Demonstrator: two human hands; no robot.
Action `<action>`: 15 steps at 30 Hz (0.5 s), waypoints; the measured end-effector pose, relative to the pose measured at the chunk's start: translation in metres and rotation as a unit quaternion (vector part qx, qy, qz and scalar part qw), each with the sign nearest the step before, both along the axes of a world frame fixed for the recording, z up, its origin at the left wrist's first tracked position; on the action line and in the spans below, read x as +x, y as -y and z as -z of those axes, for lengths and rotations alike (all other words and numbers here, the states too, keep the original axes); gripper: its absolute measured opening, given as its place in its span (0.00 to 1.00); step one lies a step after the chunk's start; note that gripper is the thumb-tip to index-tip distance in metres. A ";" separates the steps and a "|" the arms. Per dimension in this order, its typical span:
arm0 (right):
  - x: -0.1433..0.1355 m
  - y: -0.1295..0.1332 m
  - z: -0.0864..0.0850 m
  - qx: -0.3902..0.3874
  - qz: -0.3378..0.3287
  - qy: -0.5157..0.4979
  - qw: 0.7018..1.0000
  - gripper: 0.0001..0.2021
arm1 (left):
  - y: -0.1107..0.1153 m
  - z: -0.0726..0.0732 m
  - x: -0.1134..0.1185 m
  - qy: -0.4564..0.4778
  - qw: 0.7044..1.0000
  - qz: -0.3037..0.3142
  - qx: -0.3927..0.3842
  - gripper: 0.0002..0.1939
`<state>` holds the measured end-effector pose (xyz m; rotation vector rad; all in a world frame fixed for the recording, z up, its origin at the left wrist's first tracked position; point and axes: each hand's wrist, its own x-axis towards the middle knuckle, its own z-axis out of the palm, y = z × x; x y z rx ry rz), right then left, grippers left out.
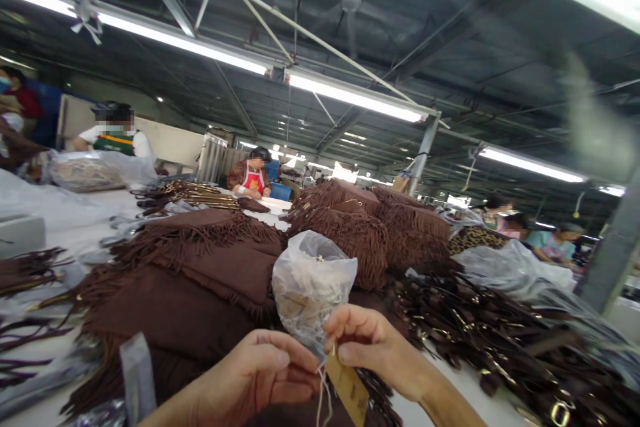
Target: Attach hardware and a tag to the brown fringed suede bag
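My left hand (260, 377) and my right hand (373, 347) meet low in the middle of the view. Both pinch the thin white string of a brown paper hang tag (349, 390) that dangles between them. Just above my fingers stands a crumpled clear plastic bag (310, 283) with more tags inside. Behind it lie brown fringed suede pieces (200, 280) spread over the white table (470, 387).
A heap of dark brown straps with gold buckles (490, 340) lies at the right. More fringed brown stacks (370, 227) rise behind the bag. Clear plastic bags (85, 170) sit at the far left. Several other people work at the table's far side and at the right.
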<state>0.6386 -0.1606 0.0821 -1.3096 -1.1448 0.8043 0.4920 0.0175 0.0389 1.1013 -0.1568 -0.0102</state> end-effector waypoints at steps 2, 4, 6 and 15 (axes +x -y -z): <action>0.001 0.005 -0.003 -0.035 0.002 0.027 0.999 0.16 | -0.006 0.001 -0.001 0.003 0.991 -0.037 0.126 0.14; 0.002 0.015 -0.005 -0.079 -0.002 0.047 0.996 0.18 | -0.015 0.000 -0.004 0.049 0.940 -0.108 0.320 0.11; 0.003 0.028 -0.005 -0.121 0.005 0.076 0.990 0.17 | -0.026 -0.001 -0.009 0.108 0.838 -0.177 0.505 0.06; -0.019 0.013 0.032 -0.114 0.139 0.246 0.952 0.15 | -0.018 -0.021 -0.025 0.186 0.620 -0.165 0.744 0.12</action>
